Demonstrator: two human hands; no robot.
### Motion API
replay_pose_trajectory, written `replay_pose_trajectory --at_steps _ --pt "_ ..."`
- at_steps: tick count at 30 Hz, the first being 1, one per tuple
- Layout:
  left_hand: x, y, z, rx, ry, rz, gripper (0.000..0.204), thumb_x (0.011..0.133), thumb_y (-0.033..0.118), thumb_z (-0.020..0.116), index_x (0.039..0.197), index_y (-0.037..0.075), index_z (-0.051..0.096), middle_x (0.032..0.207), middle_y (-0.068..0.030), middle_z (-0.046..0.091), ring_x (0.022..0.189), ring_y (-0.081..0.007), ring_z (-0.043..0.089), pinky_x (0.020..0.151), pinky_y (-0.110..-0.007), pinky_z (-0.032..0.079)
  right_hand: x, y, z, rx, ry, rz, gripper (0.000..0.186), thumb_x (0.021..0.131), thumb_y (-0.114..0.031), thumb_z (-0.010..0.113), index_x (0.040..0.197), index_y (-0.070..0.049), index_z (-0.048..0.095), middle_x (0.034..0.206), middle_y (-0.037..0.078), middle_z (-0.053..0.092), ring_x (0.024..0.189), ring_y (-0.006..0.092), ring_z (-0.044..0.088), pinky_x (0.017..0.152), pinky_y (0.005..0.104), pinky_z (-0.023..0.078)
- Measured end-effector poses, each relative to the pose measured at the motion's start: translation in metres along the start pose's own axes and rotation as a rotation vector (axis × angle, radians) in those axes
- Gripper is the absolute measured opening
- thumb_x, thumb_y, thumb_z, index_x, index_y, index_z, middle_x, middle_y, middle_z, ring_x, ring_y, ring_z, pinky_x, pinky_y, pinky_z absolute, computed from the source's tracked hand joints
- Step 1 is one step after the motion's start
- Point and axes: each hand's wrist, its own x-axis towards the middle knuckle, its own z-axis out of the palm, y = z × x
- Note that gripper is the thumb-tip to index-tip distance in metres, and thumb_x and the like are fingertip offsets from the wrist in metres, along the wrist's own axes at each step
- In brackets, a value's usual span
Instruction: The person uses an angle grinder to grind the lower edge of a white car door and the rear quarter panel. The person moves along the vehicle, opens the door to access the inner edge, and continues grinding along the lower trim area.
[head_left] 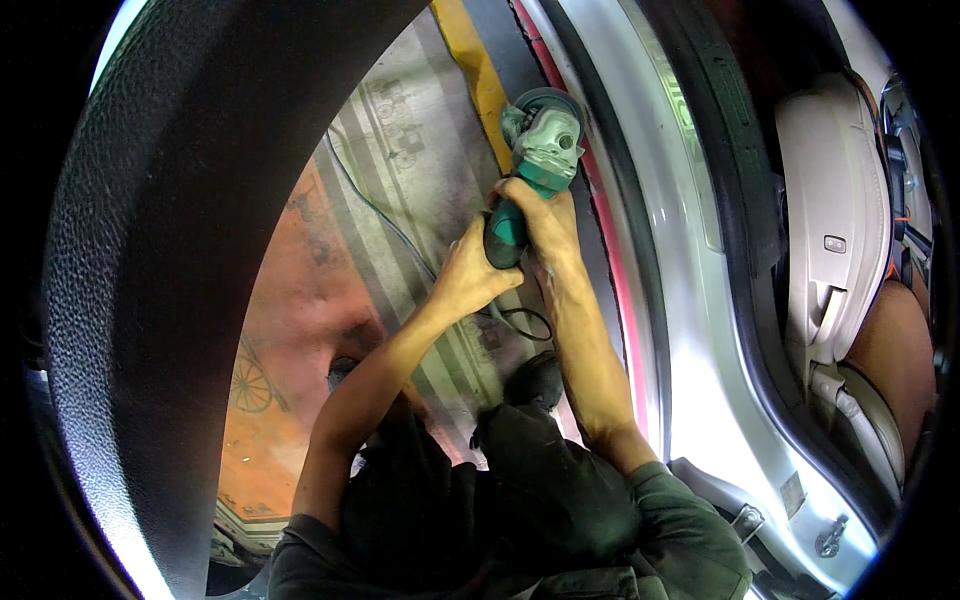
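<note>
A green and black angle grinder (508,232) with a pale grey, wrapped-looking head (550,138) is held out in front of me by both hands. My left hand (468,272) is closed around its dark rear end. Farther forward, my right hand (546,218) grips the green body just behind the head. The round disc (551,97) points away from me, beside the red strip (599,190) along the car's lower edge. Whether the disc touches the car, I cannot tell. A dark cord (532,318) loops below the grinder.
The silver door sill (690,330) runs along my right, with a beige car seat (832,220) beyond it. A black door panel (130,300) curves along my left. Below lie a patterned floor covering (395,110), a yellow strip (470,55) and a thin cable (375,208).
</note>
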Motion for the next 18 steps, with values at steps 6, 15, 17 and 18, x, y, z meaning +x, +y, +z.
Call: replay_pose_trajectory --at_steps 6,15,17,18 --pt "0.003 0.004 0.005 -0.01 0.019 0.034 0.08 0.072 0.013 0.086 0.142 -0.004 0.051 0.122 -0.0242 0.069 0.118 -0.0397 0.069 0.106 -0.048 0.053 0.006 0.002 -0.004 -0.061 0.042 -0.001 0.026 0.087 -0.014 0.078 0.106 0.003 0.07 0.093 0.011 0.072 0.08 0.0215 0.071 0.074 0.0357 0.057" --pt "0.001 0.001 0.011 0.043 0.018 -0.014 0.086 0.071 0.015 0.086 0.146 -0.004 0.047 0.124 -0.0277 0.069 0.12 -0.0445 0.069 0.104 -0.051 0.054 0.003 0.003 -0.006 -0.044 0.065 -0.01 0.017 0.085 -0.01 0.079 0.097 -0.002 0.071 0.09 0.002 0.069 0.08 0.0141 0.064 0.073 0.0329 0.052" --pt "0.0 0.009 0.01 -0.01 0.003 -0.029 0.084 0.071 0.015 0.087 0.144 -0.004 0.048 0.124 -0.0281 0.069 0.12 -0.0449 0.069 0.104 -0.051 0.054 0.003 0.004 -0.01 -0.07 0.059 -0.015 0.017 0.085 -0.01 0.078 0.097 -0.001 0.071 0.09 0.002 0.069 0.081 0.0144 0.064 0.073 0.033 0.052" --pt "-0.002 0.01 0.012 0.011 -0.002 -0.073 0.083 0.071 0.015 0.087 0.142 -0.004 0.049 0.124 -0.0285 0.069 0.12 -0.0451 0.069 0.103 -0.051 0.054 0.002 0.004 -0.011 -0.077 0.06 -0.007 0.017 0.085 -0.01 0.078 0.097 -0.001 0.071 0.09 0.002 0.069 0.081 0.0146 0.064 0.073 0.033 0.052"
